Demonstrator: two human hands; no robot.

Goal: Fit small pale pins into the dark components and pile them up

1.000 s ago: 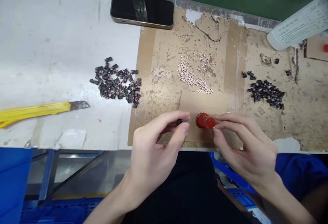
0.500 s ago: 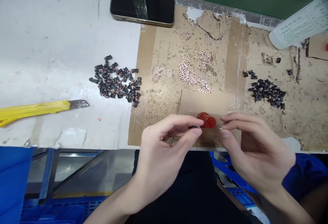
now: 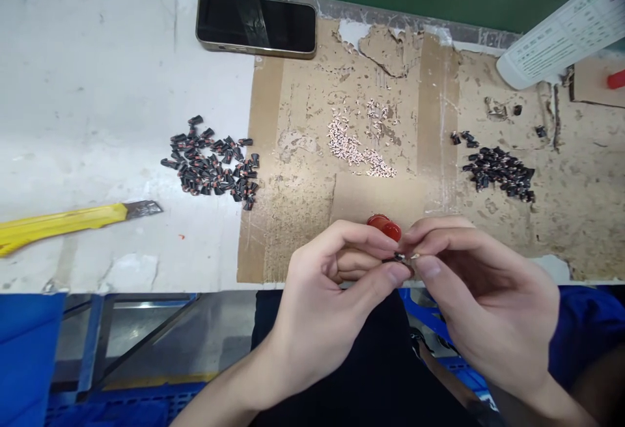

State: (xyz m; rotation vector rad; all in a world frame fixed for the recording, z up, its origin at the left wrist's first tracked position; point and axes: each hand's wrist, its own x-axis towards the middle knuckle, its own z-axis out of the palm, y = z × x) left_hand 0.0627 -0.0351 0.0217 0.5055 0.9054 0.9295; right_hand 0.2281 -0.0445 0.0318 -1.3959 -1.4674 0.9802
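Note:
Between the thumb and fingers of my left hand (image 3: 342,284) is a small black part (image 3: 399,257), mostly covered by the fingertips. My right hand (image 3: 478,284) pinches a tiny pale metal piece (image 3: 415,256) close beside it; whether the two touch I cannot tell. Just behind the fingertips lies a small red glossy cup (image 3: 385,226), partly hidden by my left hand. Farther back on the cardboard is a scattered pile of tiny copper-coloured pieces (image 3: 359,147).
Black parts with reddish marks (image 3: 209,163) lie in a pile at left, and another black pile (image 3: 500,173) at right. A yellow utility knife (image 3: 63,224) points its blade inward. At the back are a phone (image 3: 256,23) and a white bottle (image 3: 561,36).
My hands have come together, bringing the metal piece close to the black part. The red cup is now more covered by my fingers. The whole view has shifted slightly.

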